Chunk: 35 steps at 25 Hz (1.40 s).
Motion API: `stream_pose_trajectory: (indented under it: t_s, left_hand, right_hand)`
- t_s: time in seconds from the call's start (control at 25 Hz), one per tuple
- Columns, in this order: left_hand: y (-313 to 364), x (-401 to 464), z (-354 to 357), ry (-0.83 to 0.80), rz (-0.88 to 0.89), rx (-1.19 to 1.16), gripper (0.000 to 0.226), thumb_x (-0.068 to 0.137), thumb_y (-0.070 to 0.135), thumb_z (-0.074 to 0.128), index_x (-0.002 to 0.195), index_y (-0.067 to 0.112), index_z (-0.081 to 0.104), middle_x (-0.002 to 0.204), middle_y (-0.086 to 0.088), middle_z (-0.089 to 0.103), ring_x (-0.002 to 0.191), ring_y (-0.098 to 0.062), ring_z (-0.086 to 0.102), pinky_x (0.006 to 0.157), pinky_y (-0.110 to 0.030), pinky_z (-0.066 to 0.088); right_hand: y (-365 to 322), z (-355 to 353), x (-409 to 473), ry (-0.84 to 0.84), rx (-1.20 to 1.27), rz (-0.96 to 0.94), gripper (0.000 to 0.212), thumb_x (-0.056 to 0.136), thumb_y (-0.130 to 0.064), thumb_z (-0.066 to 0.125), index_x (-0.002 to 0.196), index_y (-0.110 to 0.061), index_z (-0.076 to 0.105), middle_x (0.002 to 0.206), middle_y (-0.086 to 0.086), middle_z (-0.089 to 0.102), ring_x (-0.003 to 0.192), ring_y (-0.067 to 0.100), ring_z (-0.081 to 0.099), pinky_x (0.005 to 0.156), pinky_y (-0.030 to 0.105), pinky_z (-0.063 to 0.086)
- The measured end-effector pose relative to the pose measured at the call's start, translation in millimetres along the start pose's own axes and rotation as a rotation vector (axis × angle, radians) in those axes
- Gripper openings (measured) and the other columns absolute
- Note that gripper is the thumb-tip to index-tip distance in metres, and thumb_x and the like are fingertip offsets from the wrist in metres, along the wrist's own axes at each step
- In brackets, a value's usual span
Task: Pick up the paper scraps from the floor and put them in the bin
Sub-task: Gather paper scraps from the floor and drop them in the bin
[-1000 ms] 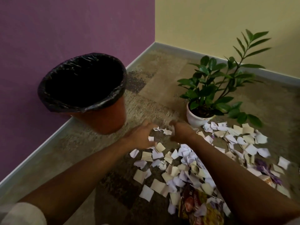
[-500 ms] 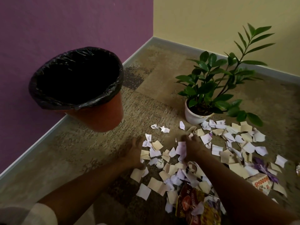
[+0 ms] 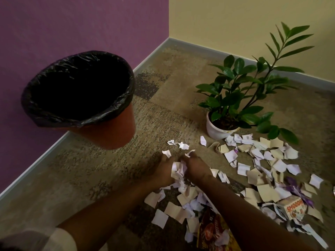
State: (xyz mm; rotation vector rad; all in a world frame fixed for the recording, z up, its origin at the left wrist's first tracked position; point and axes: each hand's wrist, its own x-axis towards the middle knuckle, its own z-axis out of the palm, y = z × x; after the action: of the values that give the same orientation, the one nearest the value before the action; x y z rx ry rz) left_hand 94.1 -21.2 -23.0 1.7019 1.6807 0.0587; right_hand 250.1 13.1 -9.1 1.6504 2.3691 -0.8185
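Note:
White, beige and pale purple paper scraps (image 3: 261, 165) lie scattered over the carpet at the lower right. Both hands are down on the near end of the heap. My left hand (image 3: 163, 171) and my right hand (image 3: 196, 166) press in from either side on a bunch of scraps (image 3: 178, 171) squeezed between them, fingers curled around it. An orange bin (image 3: 108, 131) with a black bag liner (image 3: 45, 113) stands to the upper left by the purple wall, its mouth open and dark inside.
A potted green plant in a white pot (image 3: 216, 131) stands just beyond the scraps. A small printed carton (image 3: 294, 208) and a red-yellow wrapper (image 3: 212, 230) lie among them. Walls meet in a corner behind; bare carpet (image 3: 90, 178) stretches between bin and hands.
The hands came back toward me from the far scraps and closed together, scooping up a bunch of scraps between them. The view shifted slightly.

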Motion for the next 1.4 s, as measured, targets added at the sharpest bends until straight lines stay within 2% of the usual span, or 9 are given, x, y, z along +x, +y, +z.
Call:
stream_pose_trajectory:
  t_s: [0.08,0.16,0.4,0.56,0.68,0.8,1.08,1.28,1.4]
  left_hand:
    - [-3,2,0,0.015,-0.014,-0.017,0.046,0.08,0.013,0.069,0.122,0.005,0.053,0.13,-0.017,0.043,0.126,-0.031,0.042,0.091,-0.024,0.032]
    - [-4,1,-3,0.044,-0.015,-0.029,0.021,0.08,0.019,0.064,0.096,0.007,0.057,0.107,-0.012,0.051,0.116,-0.033,0.051,0.084,-0.028,0.035]
    - [11,3,-20,0.286,0.083,-0.051,0.012,0.079,0.011,0.069,0.078,-0.001,0.064,0.088,-0.02,0.068,0.087,-0.026,0.06,0.067,-0.026,0.035]
    - [16,4,-45,0.276,0.004,-0.053,0.016,0.081,0.021,0.068,0.089,0.006,0.07,0.096,-0.013,0.07,0.086,-0.026,0.065,0.07,-0.026,0.044]
    - [20,1,-67,0.337,-0.035,-0.048,0.018,0.08,0.02,0.07,0.094,0.008,0.07,0.101,-0.012,0.069,0.089,-0.027,0.065,0.069,-0.028,0.047]
    - [25,1,-90,0.393,-0.081,-0.006,0.021,0.078,0.015,0.069,0.098,0.006,0.068,0.106,-0.014,0.066,0.097,-0.031,0.064,0.071,-0.03,0.046]
    - [57,0,-148,0.456,-0.091,-0.039,0.032,0.075,0.023,0.076,0.102,0.009,0.069,0.105,-0.013,0.069,0.095,-0.031,0.066,0.069,-0.029,0.046]
    - [72,-22,-210,0.462,-0.048,-0.03,0.015,0.074,0.02,0.072,0.07,0.012,0.061,0.08,-0.013,0.066,0.084,-0.031,0.068,0.06,-0.029,0.042]
    - [71,-40,-248,0.475,-0.019,-0.077,0.019,0.077,0.021,0.072,0.075,0.004,0.064,0.086,-0.019,0.071,0.085,-0.031,0.07,0.062,-0.034,0.049]
  right_hand:
    - [-3,1,1,0.027,0.002,-0.016,0.04,0.078,-0.016,0.063,0.118,-0.019,0.06,0.122,0.012,0.049,0.105,0.032,0.06,0.088,0.033,0.051]
    - [-6,0,2,0.064,0.02,-0.022,0.027,0.08,-0.018,0.062,0.107,-0.016,0.064,0.113,0.011,0.054,0.098,0.029,0.062,0.082,0.03,0.048]
    - [-14,-18,14,0.157,0.077,-0.009,0.014,0.081,-0.02,0.061,0.087,-0.014,0.073,0.095,0.012,0.069,0.089,0.027,0.065,0.078,0.028,0.046]
    - [-22,-46,20,0.305,0.062,-0.002,0.007,0.074,-0.019,0.06,0.077,-0.017,0.066,0.084,0.007,0.067,0.085,0.025,0.063,0.083,0.033,0.036]
    - [-27,-72,27,0.327,0.067,0.017,0.009,0.074,-0.022,0.063,0.082,-0.019,0.066,0.086,0.008,0.07,0.082,0.029,0.066,0.072,0.03,0.049]
    - [-30,-97,30,0.371,0.047,-0.005,0.014,0.074,-0.019,0.068,0.088,-0.014,0.07,0.085,0.012,0.072,0.08,0.032,0.068,0.063,0.027,0.045]
    - [-55,-157,23,0.358,0.087,-0.128,0.01,0.078,-0.011,0.065,0.085,-0.008,0.071,0.087,0.017,0.072,0.084,0.034,0.067,0.076,0.032,0.05]
    - [-93,-216,15,0.397,0.101,-0.259,0.01,0.076,-0.003,0.066,0.085,-0.004,0.071,0.09,0.017,0.072,0.08,0.026,0.064,0.065,0.021,0.034]
    - [-127,-250,18,0.418,0.098,-0.315,0.005,0.08,-0.011,0.063,0.08,-0.014,0.067,0.08,0.01,0.069,0.068,0.02,0.055,0.054,0.022,0.032]
